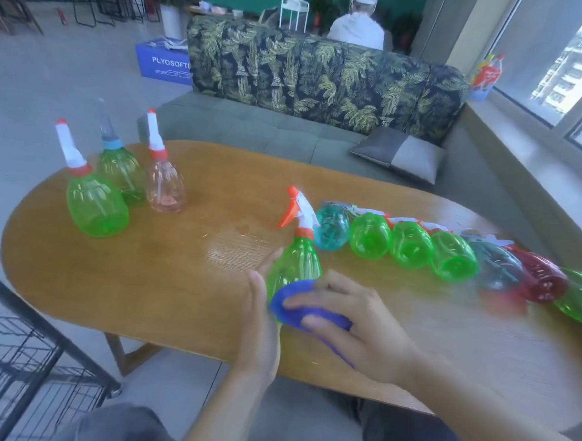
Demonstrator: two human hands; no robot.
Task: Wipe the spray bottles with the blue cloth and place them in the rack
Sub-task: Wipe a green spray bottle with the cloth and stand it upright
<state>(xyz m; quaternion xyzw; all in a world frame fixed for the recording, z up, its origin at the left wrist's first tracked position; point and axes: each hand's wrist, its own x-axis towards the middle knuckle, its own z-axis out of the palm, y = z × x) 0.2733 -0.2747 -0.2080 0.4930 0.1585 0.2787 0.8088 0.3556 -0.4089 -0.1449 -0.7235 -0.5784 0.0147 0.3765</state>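
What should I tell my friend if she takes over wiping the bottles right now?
Left hand steadies the green bottle with straight fingers; right hand presses the blue cloth on it.
Three bottles stand upright at the table's far left; a row of bottles lies on the right.
The wire rack sits low left, no bottles visible inside.
Left: finish this wipe, rack it, then do the others.
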